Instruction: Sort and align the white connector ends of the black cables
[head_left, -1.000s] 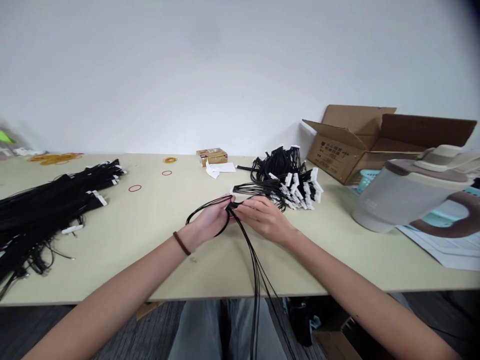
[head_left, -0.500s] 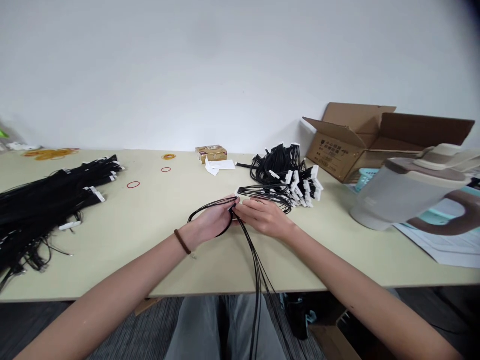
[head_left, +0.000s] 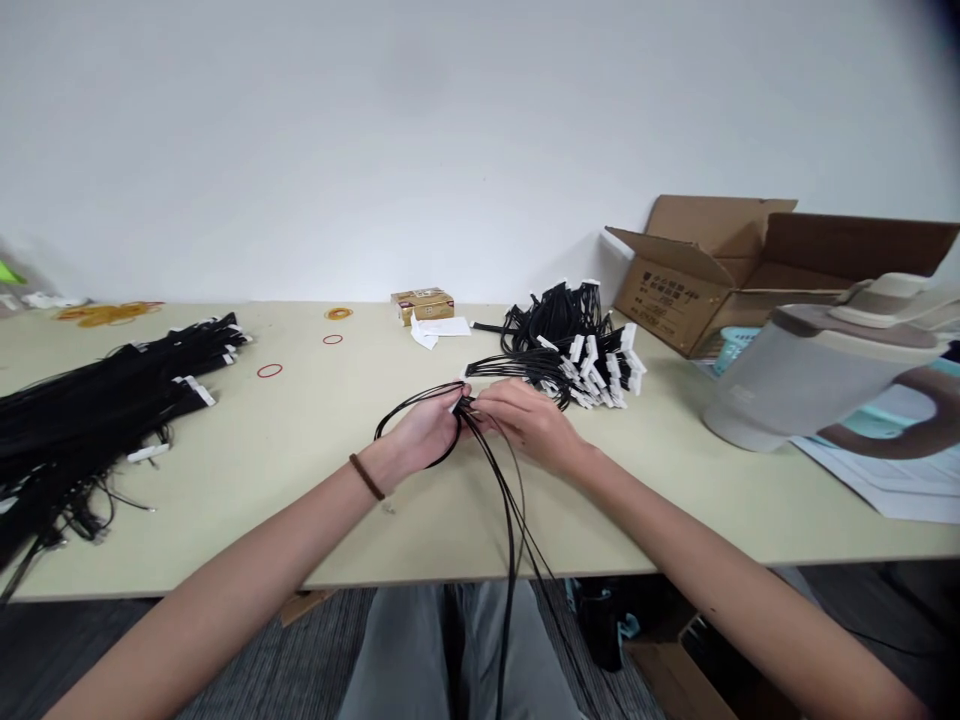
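My left hand [head_left: 426, 432] is closed round a looped bundle of thin black wires [head_left: 504, 478], with a small white part showing at the thumb. One side of the loop arches over the wrist; the loose ends hang past the table edge in front of my legs. My right hand [head_left: 529, 420] meets the left one, its fingertips pinching at a wire of the same bundle near the white part. Just beyond the right hand lies a pile of coiled black cables [head_left: 559, 320] with white connectors [head_left: 600, 370].
Long black cable bundles [head_left: 120, 400] cover the table's left side. Rubber bands [head_left: 109, 314], a small gold box [head_left: 422, 304] and white paper scraps [head_left: 442, 328] lie toward the wall. An open cardboard box [head_left: 675, 300] and a large grey tumbler [head_left: 810, 380] stand at right.
My right fingers have shifted slightly at the bundle, and one wire now bows out separately to the right of the hanging strands. My left hand keeps its hold.
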